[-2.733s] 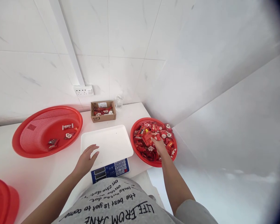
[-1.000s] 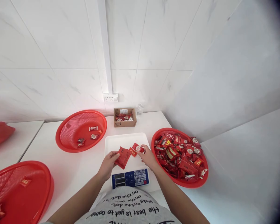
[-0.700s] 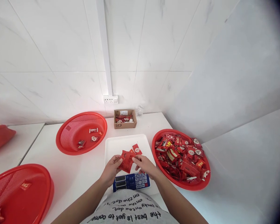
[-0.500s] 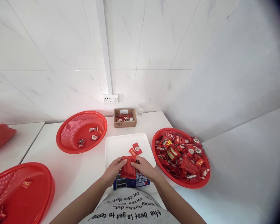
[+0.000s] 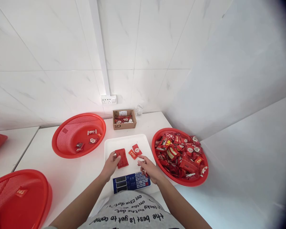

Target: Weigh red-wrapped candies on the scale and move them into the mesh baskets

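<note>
My left hand [image 5: 111, 165] pinches a flat red packet [image 5: 121, 158] by its left edge, above the white pan of a digital scale [image 5: 143, 140]. Over the pan's right side, my right hand [image 5: 149, 168] has its thumb and forefinger apart. Its lower fingers are curled round a small red-and-white packet [image 5: 145, 173], partly hidden by the palm. Two small red packets lie together on the pan: one with a white round mark [image 5: 137, 149], the other with gold lettering [image 5: 132, 154]. The blue keypad panel [image 5: 131, 182] shows below my hands.
A red basket [image 5: 154, 152] heaped with red packets stands at right. Two more red baskets, one further back [image 5: 56, 144] and one nearer [image 5: 49, 190], stand at left with a few packets inside. Behind the scale are a cardboard box [image 5: 125, 126] and a clear plastic cup [image 5: 139, 109].
My hands have parted. The red packet has gone left with my left hand, while my right hand has let go of it and moved right, showing a small packet in its fingers.
</note>
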`<action>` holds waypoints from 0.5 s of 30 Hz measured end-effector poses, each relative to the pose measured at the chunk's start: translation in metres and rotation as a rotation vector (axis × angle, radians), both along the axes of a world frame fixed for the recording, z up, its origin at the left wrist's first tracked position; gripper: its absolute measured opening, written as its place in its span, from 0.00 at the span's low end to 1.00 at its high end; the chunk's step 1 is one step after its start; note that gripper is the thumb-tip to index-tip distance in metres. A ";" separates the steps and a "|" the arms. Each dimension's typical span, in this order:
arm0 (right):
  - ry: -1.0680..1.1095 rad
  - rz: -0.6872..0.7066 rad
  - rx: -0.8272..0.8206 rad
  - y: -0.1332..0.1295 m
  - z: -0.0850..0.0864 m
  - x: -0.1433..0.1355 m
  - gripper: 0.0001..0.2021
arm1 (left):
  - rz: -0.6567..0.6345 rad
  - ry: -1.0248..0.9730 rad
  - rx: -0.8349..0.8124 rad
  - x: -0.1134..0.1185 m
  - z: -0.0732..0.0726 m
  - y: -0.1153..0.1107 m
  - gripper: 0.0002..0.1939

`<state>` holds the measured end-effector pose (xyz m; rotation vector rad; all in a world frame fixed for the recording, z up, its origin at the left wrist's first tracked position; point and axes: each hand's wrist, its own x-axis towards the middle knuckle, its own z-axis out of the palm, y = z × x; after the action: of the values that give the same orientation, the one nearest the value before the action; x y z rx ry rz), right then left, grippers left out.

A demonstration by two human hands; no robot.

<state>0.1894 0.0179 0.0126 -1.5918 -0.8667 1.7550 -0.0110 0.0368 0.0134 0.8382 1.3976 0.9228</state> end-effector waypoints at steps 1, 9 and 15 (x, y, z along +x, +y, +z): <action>0.025 -0.035 -0.010 -0.001 -0.001 0.003 0.20 | 0.052 0.096 0.054 -0.002 -0.002 0.002 0.26; 0.367 -0.147 -0.051 -0.009 0.016 -0.011 0.21 | -0.332 0.166 0.273 0.022 0.005 -0.027 0.22; 0.363 0.092 0.055 -0.011 0.016 -0.027 0.28 | -0.342 -0.010 0.067 0.031 0.008 -0.033 0.15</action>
<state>0.1626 0.0067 0.0281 -1.1624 -0.8110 1.9846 0.0199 0.0033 0.0218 1.0823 1.1730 0.7105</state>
